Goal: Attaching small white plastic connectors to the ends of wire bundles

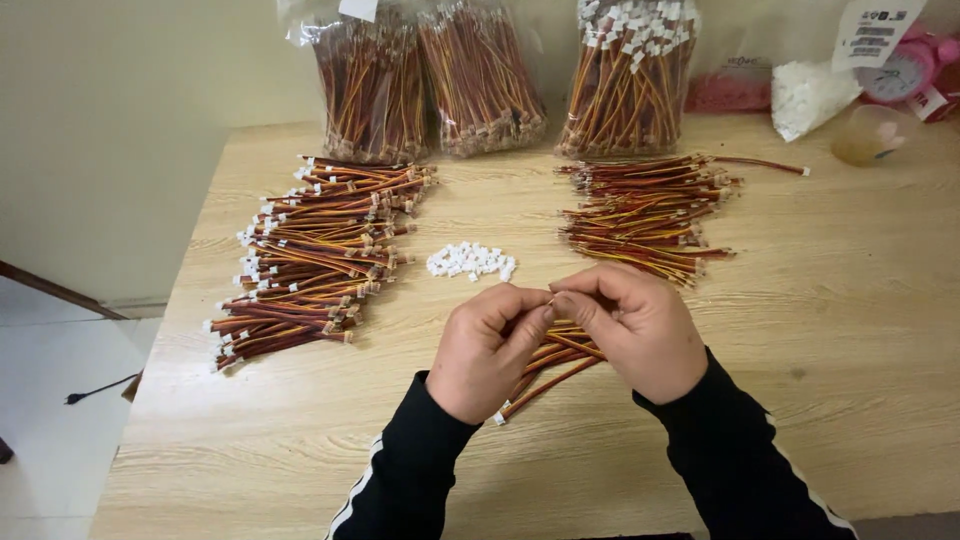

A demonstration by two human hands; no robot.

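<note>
Left hand [490, 350]: over the near middle of the bench [820, 330], dark sleeve with white stripe. Grip closed on a small bunch of short wires [555, 362]; thumb and forefinger pinch up at the wire tips, touching the right hand's fingertips.

Right hand [640, 330]: just beside the left, grip narrow, fingertips pinched on the top end of one wire from the bunch. What sits between the fingertips is too small to tell.

Wires in hand: red, yellow and dark strands, fanning down and toward the person below the hands; one end with a white tip shows near the left wrist. Judged light, thin and limp over their length, so they will droop if taken at one end. Insulation looks smooth, likely slippery in a loose pinch. Best hold judged close behind the end being worked, remainder bunched in the palm.

White connector pile [471, 261]: small plastic housings, loose on the bench just beyond the hands. Judged very light and easy to scatter; fingertip pick only.

Left wire heap [315, 250]: many wires with white ends, laid roughly parallel.

Right wire heap [645, 215]: similar wires, few white ends visible.

Bagged wire bundles [480, 80]: three clear bags standing at the far edge.

Far right corner: white bag of small parts [805, 95], clear cup [868, 135], pink clock [905, 65].
</note>
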